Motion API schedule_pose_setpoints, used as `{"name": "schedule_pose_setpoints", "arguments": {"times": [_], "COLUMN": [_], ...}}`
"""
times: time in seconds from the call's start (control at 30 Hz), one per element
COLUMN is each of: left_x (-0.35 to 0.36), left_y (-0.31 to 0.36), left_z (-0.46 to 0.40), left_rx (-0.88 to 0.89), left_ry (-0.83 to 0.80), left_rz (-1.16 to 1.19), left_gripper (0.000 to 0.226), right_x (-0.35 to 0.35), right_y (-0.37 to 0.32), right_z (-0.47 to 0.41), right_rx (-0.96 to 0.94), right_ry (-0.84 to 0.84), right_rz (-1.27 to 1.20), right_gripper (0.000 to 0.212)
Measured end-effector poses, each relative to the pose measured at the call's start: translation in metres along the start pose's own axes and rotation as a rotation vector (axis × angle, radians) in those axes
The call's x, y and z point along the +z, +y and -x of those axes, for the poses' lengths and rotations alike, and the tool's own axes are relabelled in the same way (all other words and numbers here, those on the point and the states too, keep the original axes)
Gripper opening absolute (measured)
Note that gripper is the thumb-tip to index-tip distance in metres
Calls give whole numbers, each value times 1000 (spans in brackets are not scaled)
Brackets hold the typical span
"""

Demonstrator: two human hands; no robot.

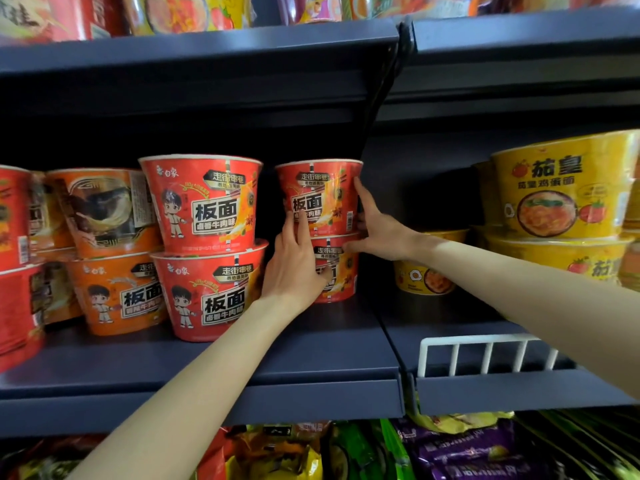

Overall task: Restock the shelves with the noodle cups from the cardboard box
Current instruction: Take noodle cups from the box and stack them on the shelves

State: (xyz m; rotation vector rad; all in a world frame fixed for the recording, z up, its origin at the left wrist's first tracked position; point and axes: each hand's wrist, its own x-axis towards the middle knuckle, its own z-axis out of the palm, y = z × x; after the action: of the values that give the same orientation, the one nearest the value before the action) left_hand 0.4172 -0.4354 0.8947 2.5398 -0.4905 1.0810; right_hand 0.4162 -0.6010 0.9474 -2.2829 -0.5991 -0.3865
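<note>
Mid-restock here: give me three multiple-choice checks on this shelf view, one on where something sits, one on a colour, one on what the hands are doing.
1. Where is the upper red cup that both hands touch?
A. On top of another red cup
B. On the bare shelf board
C. On the shelf above

2. What colour are the cups on the right section of the shelf?
A. Blue
B. Yellow
C. White

3. What are the hands doing?
A. Both hang free of the cups
B. Only one touches a cup
C. Both rest against the rear red stack, one on each side

Answers:
1 A: its base sits on the lower red cup, behind the front stack.
2 B: their walls are yellow with tomato pictures.
3 C: the left hand lies on the stack's left side, the right hand on its right, fingers fairly straight.
</note>
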Motion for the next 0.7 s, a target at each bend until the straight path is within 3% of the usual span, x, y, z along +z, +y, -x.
{"name": "schedule_pose_setpoints", "arguments": {"times": [0.27, 0.43, 0.57, 0.7], "left_x": [1, 1, 2, 3], "left_y": [-2, -4, 1, 9], "left_z": [-13, -7, -3, 2], "left_rx": [-37, 10, -53, -222], "left_ry": [14, 30, 30, -103], "left_rz": [176, 89, 14, 12], "left_gripper": [110, 112, 106, 112], "right_x": [-1, 5, 4, -3], "right_y": [6, 2, -2, 1], "right_z": [-3, 4, 8, 4], "right_rx": [89, 59, 49, 183], "right_ry": [1, 91, 138, 74], "right_rz": [-5, 173, 360, 115], "right_gripper": [115, 78, 62, 64]}}
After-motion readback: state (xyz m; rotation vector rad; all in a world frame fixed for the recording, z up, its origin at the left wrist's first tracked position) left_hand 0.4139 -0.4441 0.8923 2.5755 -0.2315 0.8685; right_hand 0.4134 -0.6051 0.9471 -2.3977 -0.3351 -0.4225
